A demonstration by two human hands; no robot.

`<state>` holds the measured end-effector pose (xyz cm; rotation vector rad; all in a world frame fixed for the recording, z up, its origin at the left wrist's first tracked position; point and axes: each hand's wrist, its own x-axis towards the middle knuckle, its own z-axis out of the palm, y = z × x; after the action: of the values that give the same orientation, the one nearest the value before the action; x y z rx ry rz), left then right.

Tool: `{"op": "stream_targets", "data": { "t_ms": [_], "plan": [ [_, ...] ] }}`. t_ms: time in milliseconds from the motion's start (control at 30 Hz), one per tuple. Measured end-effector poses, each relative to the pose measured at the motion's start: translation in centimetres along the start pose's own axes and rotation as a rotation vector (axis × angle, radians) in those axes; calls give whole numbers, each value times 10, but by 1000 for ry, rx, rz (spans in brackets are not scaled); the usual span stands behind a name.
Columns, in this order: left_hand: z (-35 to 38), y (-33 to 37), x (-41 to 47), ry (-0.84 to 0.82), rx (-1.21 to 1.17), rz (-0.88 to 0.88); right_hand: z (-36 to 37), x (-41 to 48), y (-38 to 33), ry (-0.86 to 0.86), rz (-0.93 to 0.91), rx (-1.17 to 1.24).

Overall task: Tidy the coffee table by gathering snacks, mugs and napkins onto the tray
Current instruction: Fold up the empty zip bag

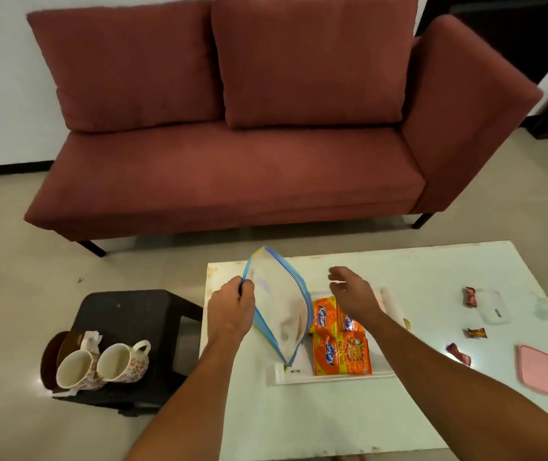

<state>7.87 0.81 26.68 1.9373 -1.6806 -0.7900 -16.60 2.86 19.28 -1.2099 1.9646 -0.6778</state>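
Observation:
My left hand grips the rim of a clear zip bag with a blue edge, held upright with its bottom corner resting on the white tray. My right hand hovers open above the tray, fingers spread, holding nothing. Orange Kurkure snack packets lie on the tray, partly under my right wrist. Three small wrapped candies lie on the table to the right. Two floral mugs lie tipped on a dark stool beside crumpled napkins.
The pale coffee table holds a pink lid and a clear container at the right. A black stool stands left of the table with a brown plate. A red sofa stands beyond.

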Motion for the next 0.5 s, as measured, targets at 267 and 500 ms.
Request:
{"op": "stream_targets", "data": {
  "t_ms": [267, 500],
  "plan": [
    [-74, 101, 37, -298, -202, 229, -89, 5, -131, -236, -427, -2],
    [-167, 203, 51, -535, -369, 202, -175, -8, -201, -472, -420, 179]
  ]
}}
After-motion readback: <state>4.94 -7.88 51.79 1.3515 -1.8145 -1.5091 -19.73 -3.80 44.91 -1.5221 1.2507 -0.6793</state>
